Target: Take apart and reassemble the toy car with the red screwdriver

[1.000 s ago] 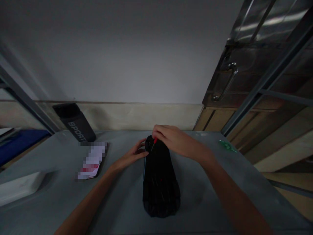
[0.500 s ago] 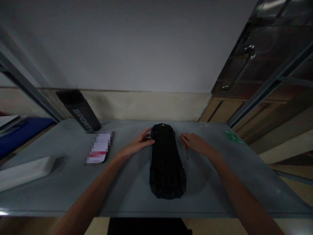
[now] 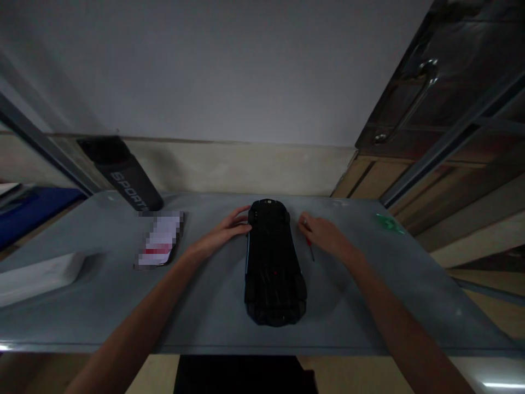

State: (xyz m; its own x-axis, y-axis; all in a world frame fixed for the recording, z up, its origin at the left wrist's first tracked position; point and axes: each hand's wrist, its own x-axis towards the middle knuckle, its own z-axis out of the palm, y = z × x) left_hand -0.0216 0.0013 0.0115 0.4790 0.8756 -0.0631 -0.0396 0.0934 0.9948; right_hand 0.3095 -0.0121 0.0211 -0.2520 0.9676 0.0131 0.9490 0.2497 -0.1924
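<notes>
A black toy car (image 3: 274,262) lies upside down on the grey table (image 3: 213,328), its underside facing up. At the car's left side, near its far end, my left hand (image 3: 232,225) rests with fingers apart, fingertips at the car's edge. To the right of the car my right hand (image 3: 322,232) is closed around a small screwdriver (image 3: 310,247) with a red handle. Its thin shaft points down toward the table, apart from the car.
A phone (image 3: 162,238) with a blurred screen lies left of my left hand. Behind it stands a dark bottle (image 3: 127,178) marked SPORT. A white object (image 3: 41,278) is at the left edge, a green plastic piece (image 3: 389,223) at the right. A wall closes the back.
The whole view has shifted slightly. My right hand has turned a little, and the screwdriver slants more. My left hand stays beside the car.
</notes>
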